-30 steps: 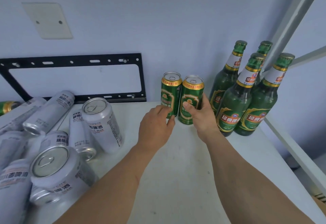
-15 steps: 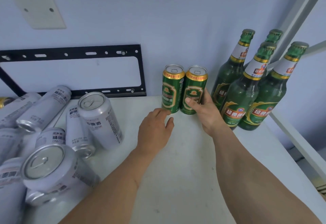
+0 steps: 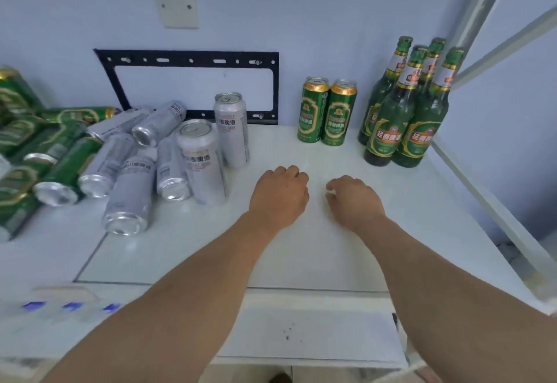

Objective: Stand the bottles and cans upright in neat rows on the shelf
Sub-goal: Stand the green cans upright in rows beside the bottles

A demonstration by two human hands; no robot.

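Two green cans (image 3: 327, 111) stand upright side by side at the back of the white shelf (image 3: 301, 256). To their right, several green bottles (image 3: 407, 111) stand in a tight cluster. Two silver cans (image 3: 208, 153) stand upright left of centre, with several silver cans (image 3: 129, 190) lying on their sides beside them. More green cans (image 3: 45, 153) lie heaped at the far left. My left hand (image 3: 278, 196) and my right hand (image 3: 355, 199) hover palm-down over the shelf in front of the green cans, fingers curled, holding nothing.
A black metal bracket (image 3: 187, 60) is fixed to the blue wall behind the cans. A white shelf post (image 3: 482, 6) rises at the right, with a side rail (image 3: 488, 208) along the shelf's right edge. A blurred label strip (image 3: 69, 304) lies near the front left.
My right hand let go of the right green can, and both hands drew back toward me. The view pulled back and swung left, revealing the heap of lying cans.
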